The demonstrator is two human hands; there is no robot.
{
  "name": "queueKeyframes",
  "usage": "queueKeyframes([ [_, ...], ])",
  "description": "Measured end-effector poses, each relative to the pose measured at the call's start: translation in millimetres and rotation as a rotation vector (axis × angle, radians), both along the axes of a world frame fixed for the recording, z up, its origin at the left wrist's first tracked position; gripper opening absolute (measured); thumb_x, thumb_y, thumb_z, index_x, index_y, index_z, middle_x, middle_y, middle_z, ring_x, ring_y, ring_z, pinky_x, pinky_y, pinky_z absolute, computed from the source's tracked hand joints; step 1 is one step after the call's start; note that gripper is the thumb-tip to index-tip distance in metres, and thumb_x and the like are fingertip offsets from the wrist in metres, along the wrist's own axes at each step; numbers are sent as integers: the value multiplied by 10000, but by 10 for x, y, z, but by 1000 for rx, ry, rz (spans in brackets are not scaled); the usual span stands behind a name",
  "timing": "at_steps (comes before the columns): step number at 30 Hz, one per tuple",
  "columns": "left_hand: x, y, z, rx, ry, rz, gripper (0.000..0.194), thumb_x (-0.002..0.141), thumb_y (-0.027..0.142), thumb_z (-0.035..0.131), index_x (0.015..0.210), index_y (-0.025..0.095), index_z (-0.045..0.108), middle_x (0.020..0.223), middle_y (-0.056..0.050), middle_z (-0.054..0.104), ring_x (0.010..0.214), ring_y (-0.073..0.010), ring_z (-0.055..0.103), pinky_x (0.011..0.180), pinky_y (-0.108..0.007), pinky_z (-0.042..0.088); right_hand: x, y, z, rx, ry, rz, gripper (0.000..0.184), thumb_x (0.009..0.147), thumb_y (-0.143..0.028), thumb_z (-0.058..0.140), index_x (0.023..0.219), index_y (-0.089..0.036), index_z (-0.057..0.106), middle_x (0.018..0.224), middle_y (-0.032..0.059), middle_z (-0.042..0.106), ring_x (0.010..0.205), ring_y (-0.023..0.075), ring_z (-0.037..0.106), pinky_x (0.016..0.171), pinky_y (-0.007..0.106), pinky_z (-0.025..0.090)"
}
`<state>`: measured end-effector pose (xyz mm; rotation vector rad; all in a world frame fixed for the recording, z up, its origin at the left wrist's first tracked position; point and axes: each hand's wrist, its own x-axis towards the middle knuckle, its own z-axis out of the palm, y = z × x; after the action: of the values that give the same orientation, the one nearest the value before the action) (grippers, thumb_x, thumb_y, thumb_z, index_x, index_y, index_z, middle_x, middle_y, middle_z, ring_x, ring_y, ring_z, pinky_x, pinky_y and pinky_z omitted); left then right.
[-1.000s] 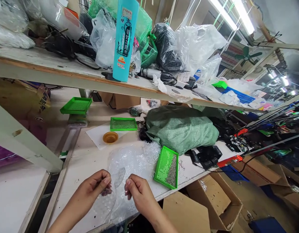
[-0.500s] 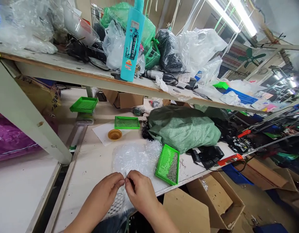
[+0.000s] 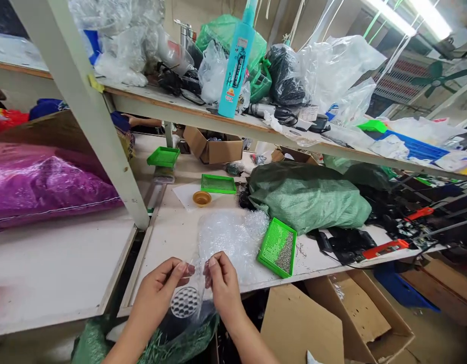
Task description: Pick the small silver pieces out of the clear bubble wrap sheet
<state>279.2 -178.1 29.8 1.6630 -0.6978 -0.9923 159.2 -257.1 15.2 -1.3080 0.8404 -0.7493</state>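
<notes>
My left hand (image 3: 162,284) and my right hand (image 3: 225,283) are raised over the bench's front edge, a small gap between them. Each pinches a thin clear plastic bag (image 3: 198,270) near its upper edge. Below the fingers shows a round grey disc with a honeycomb pattern (image 3: 184,302); I cannot tell whether it lies inside the bag or behind it. Just beyond my hands a pile of clear plastic bags (image 3: 226,237) lies on the bench. Right of it stands a green mesh tray (image 3: 271,242) partly filled with tiny metal pieces (image 3: 285,254).
A brown bowl (image 3: 201,198) and another green tray (image 3: 218,184) sit farther back. A big green sack (image 3: 313,197) lies at the right, near orange-handled tools (image 3: 385,249). Cardboard boxes (image 3: 364,308) stand below on the right. Overhead runs a loaded shelf (image 3: 173,111); its post (image 3: 93,121) rises at left.
My hands have moved apart from each other, stretching the clear bag between them. The camera view has turned left, so more of the purple sack and a green sack below show.
</notes>
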Motion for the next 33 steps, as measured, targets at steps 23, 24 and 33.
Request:
queueKeyframes([
  [23, -425, 451, 29, -173, 291, 281, 420, 655, 590, 690, 665, 187, 572, 944, -47, 718, 910, -246, 670, 781, -332, 555, -577, 223, 214, 441, -250, -27, 348, 663, -459, 684, 694, -195, 459, 538, -69, 513, 405, 51, 394, 408, 182, 203],
  [24, -444, 498, 23, -146, 326, 291, 446, 625, 603, 710, 679, 184, 568, 958, -56, 720, 911, -257, 675, 778, -346, 562, -586, 280, 195, 437, -247, -17, 357, 672, -473, 686, 704, -194, 464, 544, -66, 519, 409, 53, 409, 412, 183, 203],
  [33, -736, 550, -95, -16, 263, 52, 556, 643, 712, 619, 868, 213, 524, 839, -69, 739, 857, -244, 687, 787, -337, 543, -822, 631, 71, 415, -217, -159, 364, 725, -495, 679, 760, -174, 512, 603, -38, 582, 454, 50, 444, 465, 175, 286],
])
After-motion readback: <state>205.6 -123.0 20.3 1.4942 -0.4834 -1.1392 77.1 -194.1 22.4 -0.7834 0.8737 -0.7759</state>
